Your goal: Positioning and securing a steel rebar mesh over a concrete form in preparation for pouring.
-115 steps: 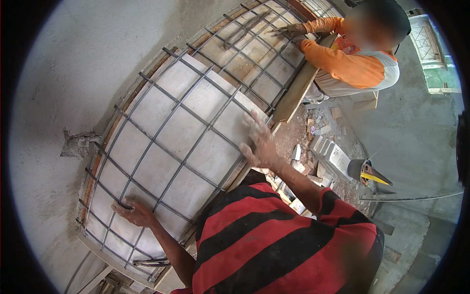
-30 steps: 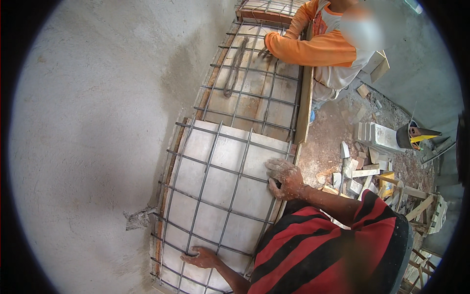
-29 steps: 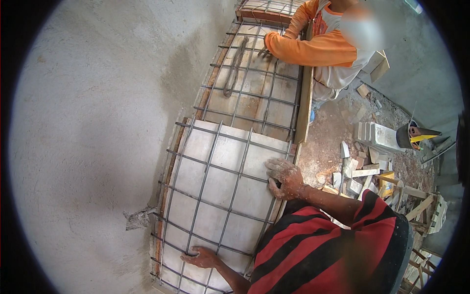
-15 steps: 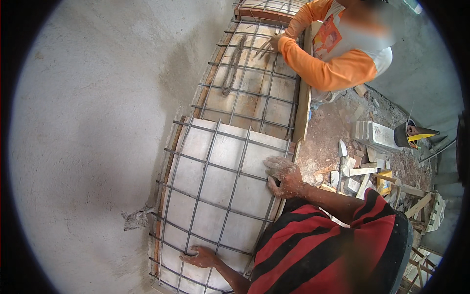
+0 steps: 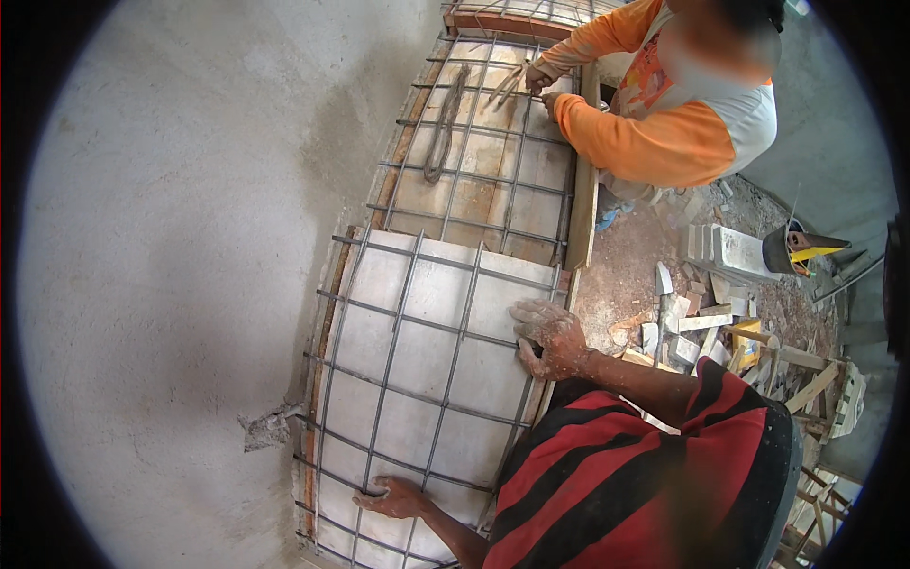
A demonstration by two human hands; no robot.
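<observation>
A grid of dark steel rebar (image 5: 408,318) lies over a pale boarded formwork surface (image 5: 422,365) that rises in steps. Low in the picture, my left hand (image 5: 393,498) lies by a crossing of the bars, its fingers loosely curved and apart. Higher up, my right hand (image 5: 552,337) rests on the grid's right edge, dusted with grey. Its fingers are spread and the thumb stands off from them; the palm side is hidden. On the upper panel, a co-worker's hands (image 5: 540,87) are at the bars with pincers (image 5: 509,87).
A loop of thin wire (image 5: 444,123) hangs over the upper grid. To the left rises a rough grey wall (image 5: 180,247). Past the side board (image 5: 587,209), stacked blocks (image 5: 739,252), a black bucket (image 5: 783,254) and broken pieces (image 5: 678,318) cover the floor. The co-worker (image 5: 678,123) leans in at the upper right.
The co-worker's hands have shifted slightly and now show one above the other at the bars. The co-worker's body has moved a little right and down in the picture. My hands keep nearly the same place.
</observation>
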